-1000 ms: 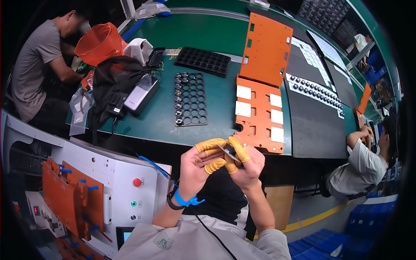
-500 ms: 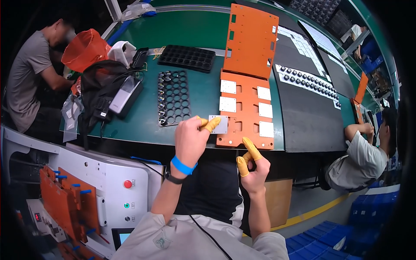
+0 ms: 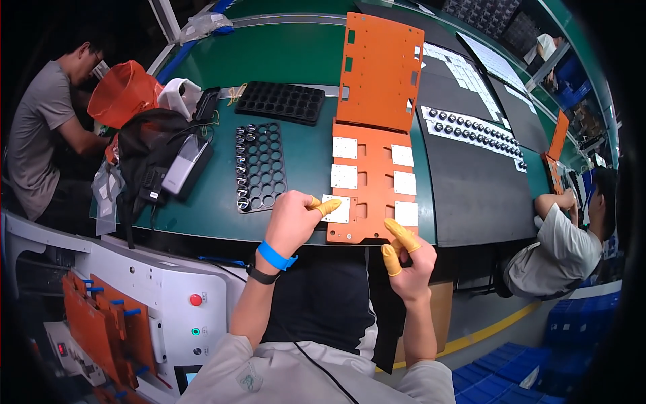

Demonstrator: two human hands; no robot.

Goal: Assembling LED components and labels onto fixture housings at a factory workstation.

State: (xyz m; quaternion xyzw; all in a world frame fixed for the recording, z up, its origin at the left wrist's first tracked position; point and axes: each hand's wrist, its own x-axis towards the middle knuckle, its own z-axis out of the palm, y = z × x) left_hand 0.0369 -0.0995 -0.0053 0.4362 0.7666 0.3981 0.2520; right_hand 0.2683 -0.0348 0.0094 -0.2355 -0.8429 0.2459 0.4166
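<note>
An orange fixture (image 3: 371,151) lies on the green table with its lid (image 3: 381,71) raised at the far side. Square white plates sit along both sides of its base, such as the right front plate (image 3: 406,213). My left hand (image 3: 296,219), with yellow finger cots, pinches the left edge of the left front plate (image 3: 340,210), which overhangs the fixture's edge slightly. Over the fixture's near right corner is my right hand (image 3: 412,261); its yellow-covered thumb and index finger are apart and hold nothing.
Left of the fixture stand a rack of round holes (image 3: 261,168) partly filled with small cylinders, and a black tray (image 3: 281,102). A dark bag (image 3: 151,145) lies farther left. Black mats (image 3: 471,182) extend rightward. Co-workers sit on both sides; a white machine (image 3: 178,296) stands lower left.
The plate in my left hand has gone from greyish and angled to lying on the fixture's left front place. My right hand has shifted slightly right. The view has moved a little.
</note>
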